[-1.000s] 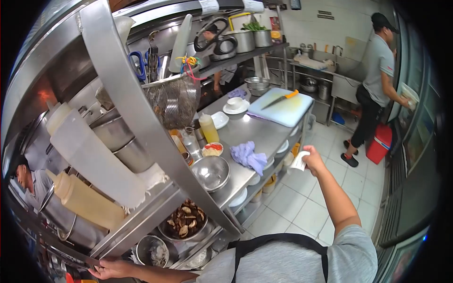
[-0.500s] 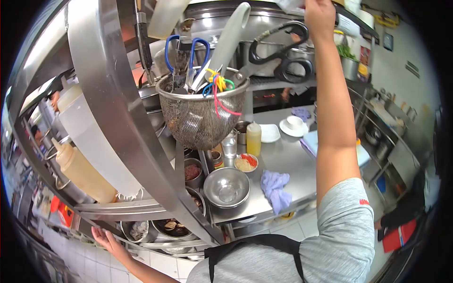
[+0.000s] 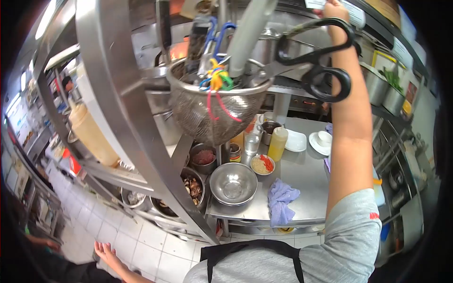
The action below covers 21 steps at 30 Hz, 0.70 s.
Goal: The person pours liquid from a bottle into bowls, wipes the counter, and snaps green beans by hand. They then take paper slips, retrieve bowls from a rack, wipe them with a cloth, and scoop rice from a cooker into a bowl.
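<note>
My right hand (image 3: 336, 10) is raised to the top edge of the view, partly cut off. Its fingers are closed on a white paper slip (image 3: 315, 4), of which only the lower part shows. My left hand (image 3: 108, 254) hangs low at the left, palm up, its fingers apart and holding nothing. In front of my right forearm, black-handled scissors (image 3: 342, 84) stick out of a wire-mesh strainer basket (image 3: 217, 113). That basket also holds blue-handled scissors (image 3: 225, 37), a grey-handled tool (image 3: 250, 35) and coloured ties (image 3: 219, 78).
A steel post (image 3: 134, 118) stands at left beside squeeze bottles (image 3: 92, 134). Below, the steel counter (image 3: 311, 184) bears a metal bowl (image 3: 233, 184), purple cloth (image 3: 282, 203), yellow squeeze bottle (image 3: 277, 144) and garnish bowl (image 3: 262, 164). Another person's arm (image 3: 45, 243) shows at lower left.
The view has shifted, so the basket and scissors appear farther right and closer. My left hand is lower, away from the shelf edge. My right hand stays raised with the slip.
</note>
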{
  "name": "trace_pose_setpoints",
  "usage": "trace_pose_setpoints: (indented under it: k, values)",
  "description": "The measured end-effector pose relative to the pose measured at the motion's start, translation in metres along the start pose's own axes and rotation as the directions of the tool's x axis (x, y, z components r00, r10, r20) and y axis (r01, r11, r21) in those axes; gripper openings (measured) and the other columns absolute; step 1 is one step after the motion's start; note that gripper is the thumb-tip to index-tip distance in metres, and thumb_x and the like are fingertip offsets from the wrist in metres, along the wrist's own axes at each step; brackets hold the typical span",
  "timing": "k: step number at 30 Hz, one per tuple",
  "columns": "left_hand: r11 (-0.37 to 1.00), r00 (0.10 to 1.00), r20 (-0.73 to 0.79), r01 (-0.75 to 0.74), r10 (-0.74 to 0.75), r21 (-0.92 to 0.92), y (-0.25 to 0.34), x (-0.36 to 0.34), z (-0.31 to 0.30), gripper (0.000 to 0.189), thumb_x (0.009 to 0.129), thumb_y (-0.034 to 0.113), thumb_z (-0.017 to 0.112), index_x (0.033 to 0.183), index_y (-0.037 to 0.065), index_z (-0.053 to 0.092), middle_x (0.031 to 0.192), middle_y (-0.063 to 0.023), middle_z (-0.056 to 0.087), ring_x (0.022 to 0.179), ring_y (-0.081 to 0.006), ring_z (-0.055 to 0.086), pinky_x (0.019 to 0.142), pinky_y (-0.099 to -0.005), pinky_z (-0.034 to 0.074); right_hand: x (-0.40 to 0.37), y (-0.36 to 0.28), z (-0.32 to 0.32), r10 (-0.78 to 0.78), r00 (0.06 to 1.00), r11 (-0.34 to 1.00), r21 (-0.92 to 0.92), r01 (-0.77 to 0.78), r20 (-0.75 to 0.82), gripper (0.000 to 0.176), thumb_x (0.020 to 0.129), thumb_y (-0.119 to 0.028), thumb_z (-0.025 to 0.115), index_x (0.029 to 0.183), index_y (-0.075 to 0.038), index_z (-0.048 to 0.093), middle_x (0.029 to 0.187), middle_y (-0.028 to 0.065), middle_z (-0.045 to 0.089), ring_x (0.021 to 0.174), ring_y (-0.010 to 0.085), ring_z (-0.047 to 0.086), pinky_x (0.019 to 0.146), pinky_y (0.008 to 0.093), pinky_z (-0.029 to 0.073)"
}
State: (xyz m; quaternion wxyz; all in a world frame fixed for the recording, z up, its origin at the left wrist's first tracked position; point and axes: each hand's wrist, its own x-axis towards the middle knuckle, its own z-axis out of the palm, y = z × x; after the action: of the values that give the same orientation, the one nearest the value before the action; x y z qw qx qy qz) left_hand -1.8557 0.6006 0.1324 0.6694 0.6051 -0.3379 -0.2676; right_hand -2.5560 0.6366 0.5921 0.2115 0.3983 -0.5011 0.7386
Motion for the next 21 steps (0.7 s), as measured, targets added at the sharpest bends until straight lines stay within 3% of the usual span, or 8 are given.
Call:
trace_pose_setpoints:
  k: [3, 5, 9, 12, 14, 16, 20, 21]
  values:
    - [0.996, 0.999, 0.049, -0.007, 0.003, 0.083, 0.017, -0.038, 0.015, 0.048, 0.078, 0.023, 0.048, 0.122, 0.012, 0.032, 0.122, -0.0103, 0.036, 0.104, -0.0207, 0.042, 0.086, -0.0354, 0.032, 0.021, 0.043, -0.023, -0.043, 0.992, 0.999, 0.004, 0.043, 0.119, 0.023, 0.082, -0.015, 0.041, 0.099, -0.004, 0.054, 0.073, 0.0105, 0.058, 0.064, 0.0176, 0.055, 0.061, 0.0256, 0.043]
    - [0.923, 0.950, 0.221, -0.276, 0.220, 0.268, 0.014, -0.049, 0.021, 0.047, 0.076, 0.011, 0.051, 0.120, 0.008, 0.034, 0.120, -0.0104, 0.038, 0.103, -0.0221, 0.043, 0.087, -0.0329, 0.034, 0.028, 0.073, -0.043, -0.021, 0.980, 1.000, 0.000, 0.022, 0.198, 0.022, 0.082, -0.016, 0.041, 0.096, -0.004, 0.054, 0.072, 0.0100, 0.058, 0.061, 0.0163, 0.054, 0.058, 0.0244, 0.042]
    - [0.898, 0.895, 0.428, -0.282, 0.121, 0.337, 0.045, -0.057, 0.022, 0.042, 0.073, 0.016, 0.055, 0.112, 0.008, 0.041, 0.111, -0.0093, 0.042, 0.094, -0.0234, 0.048, 0.073, -0.0319, 0.042, -0.007, 0.108, -0.071, 0.039, 0.963, 0.999, -0.020, -0.035, 0.268, 0.021, 0.083, -0.018, 0.043, 0.091, -0.002, 0.054, 0.070, 0.0088, 0.056, 0.056, 0.0137, 0.051, 0.052, 0.0220, 0.039]
    - [0.920, 0.913, 0.335, -0.319, 0.234, 0.228, 0.048, -0.038, -0.002, 0.020, 0.076, 0.012, 0.052, 0.094, 0.003, 0.051, 0.087, -0.0069, 0.053, 0.077, -0.0141, 0.052, 0.064, -0.0255, 0.042, -0.098, 0.099, -0.124, 0.024, 0.915, 0.998, 0.044, -0.046, 0.402, 0.022, 0.083, -0.019, 0.043, 0.088, -0.001, 0.054, 0.068, 0.0079, 0.055, 0.052, 0.0117, 0.049, 0.047, 0.0202, 0.038]
    - [0.961, 0.944, 0.290, -0.213, 0.156, 0.176, 0.050, -0.021, -0.026, 0.010, 0.078, 0.009, 0.051, 0.084, 0.001, 0.053, 0.075, -0.0047, 0.056, 0.067, -0.0098, 0.053, 0.059, -0.0211, 0.041, -0.177, 0.079, -0.146, -0.082, 0.726, 0.964, 0.239, -0.116, 0.683, 0.022, 0.083, -0.020, 0.044, 0.085, 0.000, 0.054, 0.067, 0.0074, 0.054, 0.049, 0.0104, 0.047, 0.044, 0.0190, 0.036]
    - [0.966, 0.940, 0.249, -0.253, 0.234, 0.046, 0.056, -0.006, -0.047, 0.016, 0.079, 0.013, 0.052, 0.067, 0.002, 0.050, 0.062, -0.0018, 0.053, 0.057, -0.0052, 0.047, 0.053, -0.0185, 0.038, -0.281, 0.019, -0.120, -0.298, 0.281, 0.772, 0.403, -0.492, 0.912, 0.032, 0.082, -0.032, 0.046, 0.079, 0.000, 0.050, 0.070, 0.0085, 0.053, 0.059, 0.0126, 0.048, 0.052, 0.0207, 0.037]
    - [0.864, 0.822, 0.287, -0.422, 0.493, -0.277, 0.070, 0.040, -0.109, 0.027, 0.075, 0.020, 0.060, 0.057, 0.005, 0.046, 0.061, -0.0026, 0.052, 0.057, -0.0073, 0.047, 0.052, -0.0204, 0.037, -0.426, -0.011, -0.042, -0.496, -0.254, 0.716, 0.225, -0.661, 0.831, 0.026, 0.069, -0.016, 0.059, 0.084, 0.003, 0.050, 0.074, 0.0202, 0.053, 0.065, 0.0284, 0.052, 0.056, 0.0369, 0.042]
    - [0.800, 0.762, 0.278, -0.486, 0.585, -0.353, 0.083, 0.046, -0.119, 0.033, 0.069, 0.031, 0.064, 0.058, 0.005, 0.046, 0.061, -0.0033, 0.052, 0.057, -0.0095, 0.048, 0.051, -0.0217, 0.038, -0.468, -0.023, -0.018, -0.424, -0.274, 0.703, 0.124, -0.700, 0.863, 0.027, 0.070, -0.019, 0.058, 0.084, 0.002, 0.051, 0.074, 0.0187, 0.054, 0.065, 0.0265, 0.053, 0.056, 0.0350, 0.043]
